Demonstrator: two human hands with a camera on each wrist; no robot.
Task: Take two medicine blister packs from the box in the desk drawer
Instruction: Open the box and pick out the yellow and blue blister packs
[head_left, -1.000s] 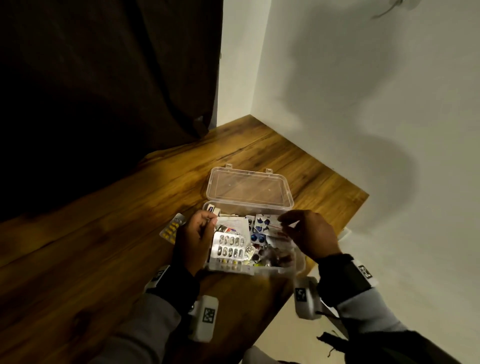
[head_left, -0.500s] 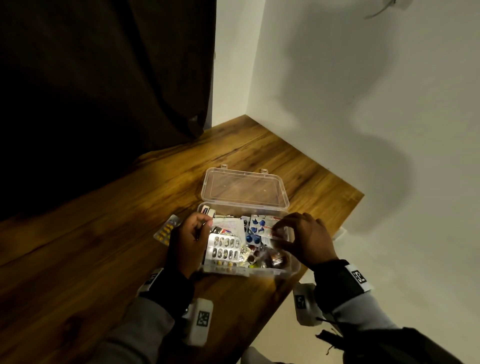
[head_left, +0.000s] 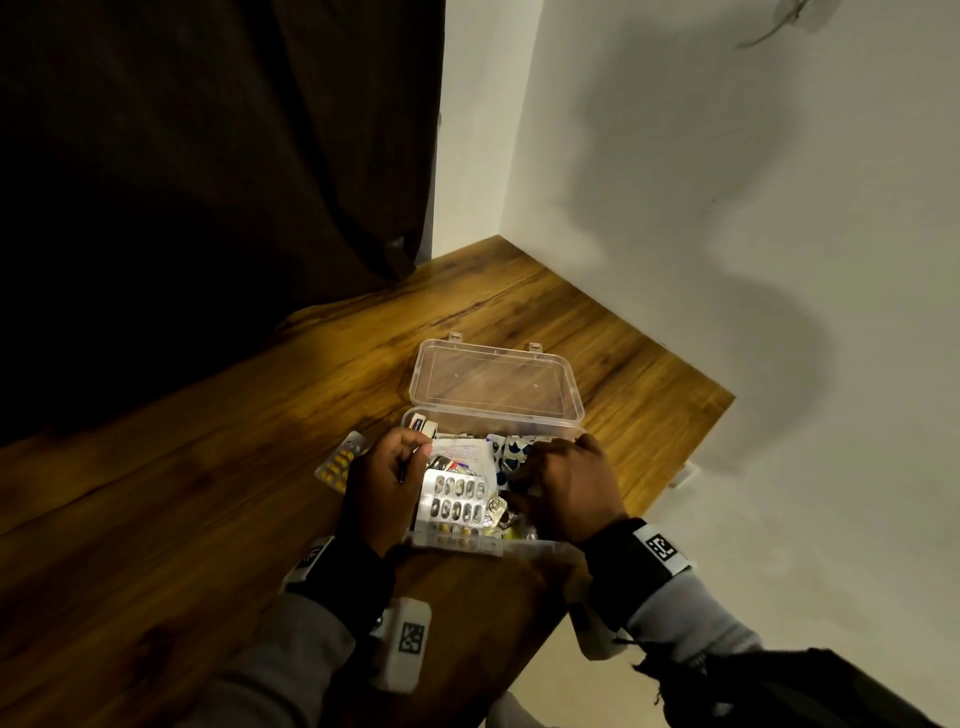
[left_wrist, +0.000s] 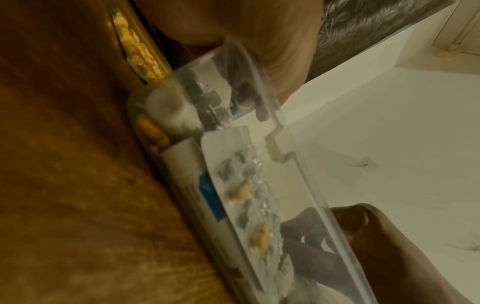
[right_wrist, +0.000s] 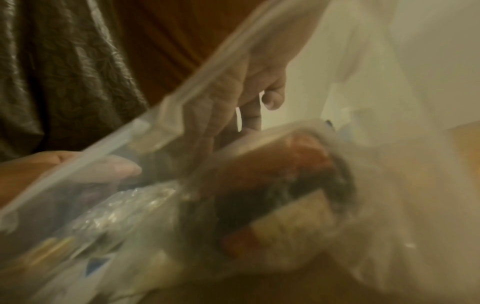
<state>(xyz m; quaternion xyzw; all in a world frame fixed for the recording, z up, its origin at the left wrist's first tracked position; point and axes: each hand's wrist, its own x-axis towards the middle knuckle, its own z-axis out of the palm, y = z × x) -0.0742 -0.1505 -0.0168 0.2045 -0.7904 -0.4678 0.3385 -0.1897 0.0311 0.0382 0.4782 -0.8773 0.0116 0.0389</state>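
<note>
A clear plastic box (head_left: 457, 543) stands on the wooden desk with its lid (head_left: 493, 384) tilted back. Loose medicine packs fill it, with a silver blister pack of dark capsules (head_left: 457, 501) on top. My left hand (head_left: 387, 483) curls over the box's left end and holds it; the left wrist view shows its fingertips inside the rim (left_wrist: 298, 174). My right hand (head_left: 566, 483) reaches down into the right half, its fingers among the packs. What they touch is hidden. A yellow blister pack (head_left: 337, 462) lies on the desk beside the left hand.
The desk (head_left: 208, 519) ends close to the box on the right and near side, with white floor below. A dark curtain (head_left: 208, 156) hangs behind the desk and a white wall (head_left: 727, 208) stands to the right.
My right hand has sunk from above the right half down into the box. The left hand has stayed at the box's left end.
</note>
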